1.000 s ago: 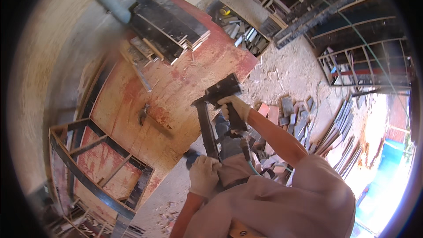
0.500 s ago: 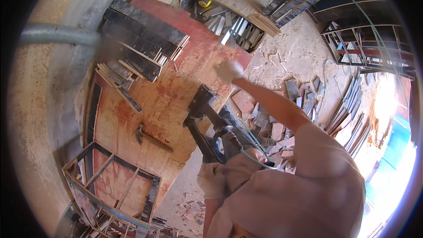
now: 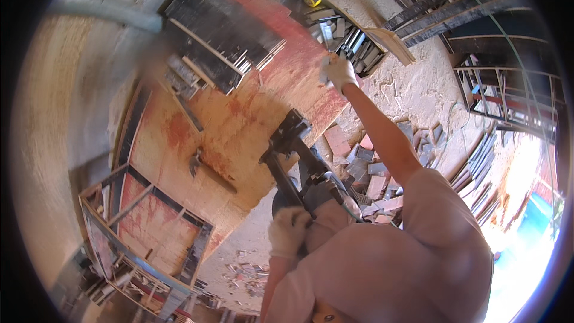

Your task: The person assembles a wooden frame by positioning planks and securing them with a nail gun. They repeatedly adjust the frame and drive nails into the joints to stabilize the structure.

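Observation:
My right hand point(image 3: 341, 73), in a white glove, reaches to the near edge of an open box point(image 3: 378, 67) holding silver metal strips. Its fingers are closed round a small greyish piece too blurred to name. Low in the middle, my gloved left hand point(image 3: 288, 231) is curled closed by my lap; whatever its fingers hold is hidden. Just beyond it a black nail gun point(image 3: 293, 134) rests against the edge of the red-stained board, neither hand visibly on its head. A hammer point(image 3: 210, 170) lies on the board to the left.
Dark boards point(image 3: 206, 30) are stacked at the board's far left. A wooden frame point(image 3: 143, 236) stands at lower left. Wood offcuts point(image 3: 373, 170) litter the floor on the right. A yellow tape measure point(image 3: 312, 0) sits in the box's far corner. A pipe point(image 3: 107, 9) juts from the wall.
My right hand has moved farther away and to the right, up to the box, and now pinches a small piece. My left hand stays near my lap. The view has shifted a little.

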Demonstrator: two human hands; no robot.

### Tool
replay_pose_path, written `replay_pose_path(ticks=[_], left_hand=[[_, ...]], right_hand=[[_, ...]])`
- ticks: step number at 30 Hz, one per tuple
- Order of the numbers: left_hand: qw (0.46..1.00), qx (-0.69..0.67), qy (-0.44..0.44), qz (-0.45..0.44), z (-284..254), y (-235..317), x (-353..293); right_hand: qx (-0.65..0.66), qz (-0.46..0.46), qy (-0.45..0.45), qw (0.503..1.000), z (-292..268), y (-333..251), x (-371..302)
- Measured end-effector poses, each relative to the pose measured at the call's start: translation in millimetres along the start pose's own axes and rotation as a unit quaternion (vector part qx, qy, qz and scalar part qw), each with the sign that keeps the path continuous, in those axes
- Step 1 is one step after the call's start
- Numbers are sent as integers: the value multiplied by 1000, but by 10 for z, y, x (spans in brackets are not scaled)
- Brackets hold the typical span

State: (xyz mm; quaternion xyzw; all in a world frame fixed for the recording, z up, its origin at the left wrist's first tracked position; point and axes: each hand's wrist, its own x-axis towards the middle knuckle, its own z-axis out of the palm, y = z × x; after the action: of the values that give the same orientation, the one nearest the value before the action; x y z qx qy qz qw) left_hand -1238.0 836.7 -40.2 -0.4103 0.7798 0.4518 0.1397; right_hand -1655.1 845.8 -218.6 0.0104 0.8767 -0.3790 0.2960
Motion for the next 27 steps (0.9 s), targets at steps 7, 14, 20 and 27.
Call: replay_pose_path(ticks=[7,14,20,27], left_hand=[[901,-431,39,43,1,-155,1229],[653,-751,-9,-95,-56,-52,1042],[726,-597,209,-269,-349,-688,262],[695,-585,272,-318,-320,-698,-107]], right_hand=[[158,-53,-287,943,44,-167,-1805],[-177,-145,-43,973,54,44,-732],[-334,-32,104,936,-40,103,723],[-372,-38,136,917,6,267,907]])
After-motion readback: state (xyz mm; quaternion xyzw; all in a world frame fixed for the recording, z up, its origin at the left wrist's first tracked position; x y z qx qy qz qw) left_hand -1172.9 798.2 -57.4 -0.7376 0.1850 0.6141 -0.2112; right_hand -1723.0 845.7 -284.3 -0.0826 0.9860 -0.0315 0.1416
